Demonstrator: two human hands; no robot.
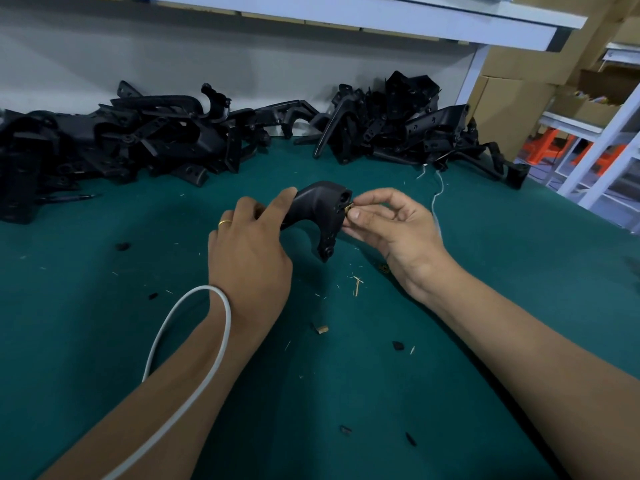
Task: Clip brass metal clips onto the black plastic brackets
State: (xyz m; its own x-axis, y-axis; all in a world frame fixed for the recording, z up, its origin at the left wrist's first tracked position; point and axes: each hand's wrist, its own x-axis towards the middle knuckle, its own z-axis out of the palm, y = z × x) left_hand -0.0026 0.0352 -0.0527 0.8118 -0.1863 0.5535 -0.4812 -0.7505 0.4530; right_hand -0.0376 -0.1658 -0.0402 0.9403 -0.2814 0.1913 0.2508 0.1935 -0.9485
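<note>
nearest us on the green desk [104, 341] lie only scraps: black plastic crumbs, pale slivers, and a white cable [194, 341] looping over our left forearm. none of it sits under the work, so we can leave it alone.

above the middle of the desk we hold one black bracket [318, 213] lifted off the surface. our left hand [249, 251] is wrapped round its curved arm, thumb on top and fingers curled beneath, a ring [225, 222] on one finger. our right hand [384, 220] pinches a small brass clip [349, 210] between thumb and forefinger, the other fingers loosely bent, and the clip is touching the bracket's upper end, beside its holes.

we judge the clip to be at the mouth of its seat but not yet home; how far it is on, we cannot tell. to do this well we should keep the left grip firm and the bracket steady, hold the clip square to the edge, and push straight along it with the thumb. a skewed clip would likely jam or spring out of the pinch.

along the far edge of the desk, against the back wall, lie two heaps of black brackets, the left heap [114, 140] and the right heap [408, 123], well apart from our hands. whether any of them already carry clips we cannot tell.
</note>
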